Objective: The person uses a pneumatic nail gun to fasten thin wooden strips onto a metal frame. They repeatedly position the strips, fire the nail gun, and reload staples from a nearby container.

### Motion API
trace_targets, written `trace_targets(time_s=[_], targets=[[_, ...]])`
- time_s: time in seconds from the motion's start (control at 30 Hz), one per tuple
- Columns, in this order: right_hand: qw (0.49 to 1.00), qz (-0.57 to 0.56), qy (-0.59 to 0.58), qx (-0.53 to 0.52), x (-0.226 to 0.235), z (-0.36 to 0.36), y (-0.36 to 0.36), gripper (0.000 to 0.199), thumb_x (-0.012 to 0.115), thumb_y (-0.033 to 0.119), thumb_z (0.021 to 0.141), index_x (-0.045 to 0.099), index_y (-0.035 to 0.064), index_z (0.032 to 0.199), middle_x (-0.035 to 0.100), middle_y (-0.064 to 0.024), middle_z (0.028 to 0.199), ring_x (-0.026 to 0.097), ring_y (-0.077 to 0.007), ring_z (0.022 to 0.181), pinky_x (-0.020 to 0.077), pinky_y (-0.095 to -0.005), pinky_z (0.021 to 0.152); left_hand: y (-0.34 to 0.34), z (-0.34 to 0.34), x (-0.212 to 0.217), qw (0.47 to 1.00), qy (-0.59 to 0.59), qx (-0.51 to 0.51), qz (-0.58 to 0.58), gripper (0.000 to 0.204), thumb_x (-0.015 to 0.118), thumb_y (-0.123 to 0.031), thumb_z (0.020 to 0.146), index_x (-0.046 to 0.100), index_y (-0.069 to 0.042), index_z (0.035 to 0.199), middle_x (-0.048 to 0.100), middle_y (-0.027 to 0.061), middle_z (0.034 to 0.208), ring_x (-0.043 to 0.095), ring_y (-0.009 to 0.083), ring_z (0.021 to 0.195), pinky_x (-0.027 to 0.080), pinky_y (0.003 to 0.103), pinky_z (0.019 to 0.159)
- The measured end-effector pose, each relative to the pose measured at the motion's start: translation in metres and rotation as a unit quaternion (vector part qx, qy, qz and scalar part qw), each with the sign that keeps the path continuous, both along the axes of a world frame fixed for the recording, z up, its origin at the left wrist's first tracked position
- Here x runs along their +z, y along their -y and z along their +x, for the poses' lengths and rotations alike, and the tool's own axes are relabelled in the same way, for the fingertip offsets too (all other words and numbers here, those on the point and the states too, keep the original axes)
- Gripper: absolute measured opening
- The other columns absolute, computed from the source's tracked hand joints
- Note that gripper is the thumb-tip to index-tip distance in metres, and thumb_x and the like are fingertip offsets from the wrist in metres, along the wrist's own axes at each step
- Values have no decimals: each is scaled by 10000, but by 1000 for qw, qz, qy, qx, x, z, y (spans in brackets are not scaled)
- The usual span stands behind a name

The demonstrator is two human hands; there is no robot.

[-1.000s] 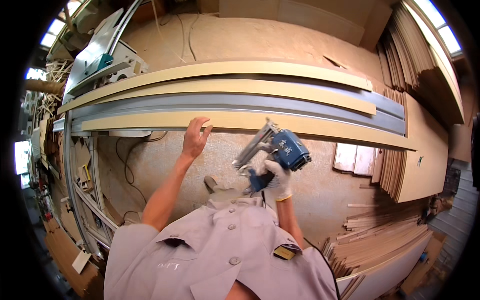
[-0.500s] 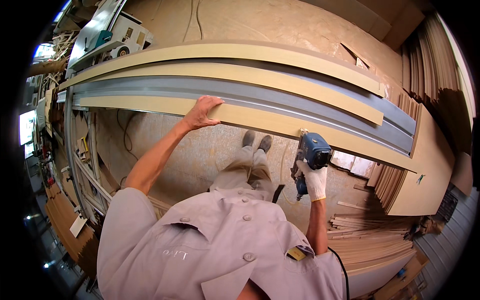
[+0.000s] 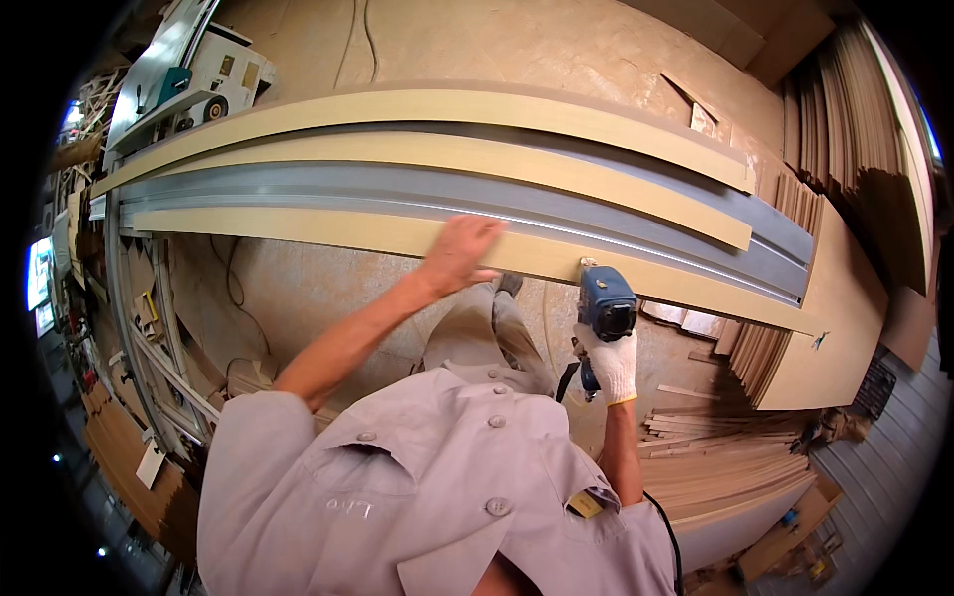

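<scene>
The gloved right hand (image 3: 608, 364) had its fingers clenched on a blue handheld tool (image 3: 607, 300), its nose at the nearest pale strip (image 3: 328, 228), which lay along the grey metal surface (image 3: 328, 189). The bare left hand (image 3: 460, 258) blurred over that strip; whether its fingers gripped could not be told.

Power tool (image 3: 606, 288): blue, black end. Glove (image 3: 618, 375) on right hand (image 3: 606, 353): white, yellow edge. 3 long strips (image 3: 378, 231): plain pale yellow. Beam (image 3: 437, 188): grey, bright lengthwise line. Shirt (image 3: 437, 447): pale mauve-grey, white lettering on chest. Pocket card (image 3: 586, 505): yellow. Trousers (image 3: 462, 333): grey-brown. Floor (image 3: 497, 50): tan, mottled. Stacked boards (image 3: 763, 360): brown, streaked edges. Ridged sheeting (image 3: 874, 487): grey, striped. Machine fitting (image 3: 175, 83): teal.
</scene>
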State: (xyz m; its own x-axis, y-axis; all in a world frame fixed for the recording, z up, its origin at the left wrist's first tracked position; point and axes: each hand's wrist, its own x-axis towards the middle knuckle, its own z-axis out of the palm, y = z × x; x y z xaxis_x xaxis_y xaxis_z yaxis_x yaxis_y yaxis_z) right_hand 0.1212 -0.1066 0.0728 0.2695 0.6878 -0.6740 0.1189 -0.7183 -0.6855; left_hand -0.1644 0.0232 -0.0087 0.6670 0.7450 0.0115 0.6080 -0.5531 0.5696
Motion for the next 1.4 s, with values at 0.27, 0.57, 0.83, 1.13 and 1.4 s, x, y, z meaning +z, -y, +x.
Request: trace_targets(time_s=[0.27, 0.57, 0.83, 1.13, 1.4], targets=[[1000, -13, 15, 18, -6, 11, 1, 114, 759, 90, 833, 705, -7, 860, 704, -70, 692, 678, -152, 623, 543, -335, 625, 5, 59, -17, 999, -5, -5, -47, 719, 846, -69, 646, 563, 1, 1303, 581, 155, 1253, 549, 360, 1203, 463, 458, 1033], [982, 86, 126, 116, -10, 55, 2, 132, 713, 144, 830, 711, 12, 840, 691, -76, 654, 673, -165, 587, 536, -344, 606, 7, 64, -24, 997, -11, 64, -46, 608, 778, 35, 624, 621, -16, 1209, 621, 152, 1161, 596, 366, 1121, 511, 454, 959], [985, 75, 109, 112, -11, 120, 7, 163, 730, 165, 824, 705, 7, 853, 708, -119, 712, 698, -223, 655, 552, -375, 647, 10, 68, -6, 995, -58, 70, -38, 640, 809, 8, 625, 639, -32, 1240, 633, 136, 1186, 602, 347, 1132, 526, 434, 980], [999, -6, 40, 32, -5, 185, 13, 123, 730, 112, 807, 720, -6, 838, 710, -110, 671, 694, -189, 610, 541, -352, 613, 11, 71, 4, 992, -104, 73, -20, 678, 838, -12, 613, 642, -34, 1262, 646, 123, 1227, 587, 338, 1189, 489, 447, 1045], [999, 5, 22, -30, -17, 237, 28, 108, 716, 83, 811, 688, -17, 841, 679, -78, 634, 645, -168, 529, 509, -339, 534, 11, 70, 5, 991, -109, 72, -24, 702, 858, -15, 597, 641, -41, 1265, 652, 120, 1226, 586, 339, 1187, 492, 453, 1039]])
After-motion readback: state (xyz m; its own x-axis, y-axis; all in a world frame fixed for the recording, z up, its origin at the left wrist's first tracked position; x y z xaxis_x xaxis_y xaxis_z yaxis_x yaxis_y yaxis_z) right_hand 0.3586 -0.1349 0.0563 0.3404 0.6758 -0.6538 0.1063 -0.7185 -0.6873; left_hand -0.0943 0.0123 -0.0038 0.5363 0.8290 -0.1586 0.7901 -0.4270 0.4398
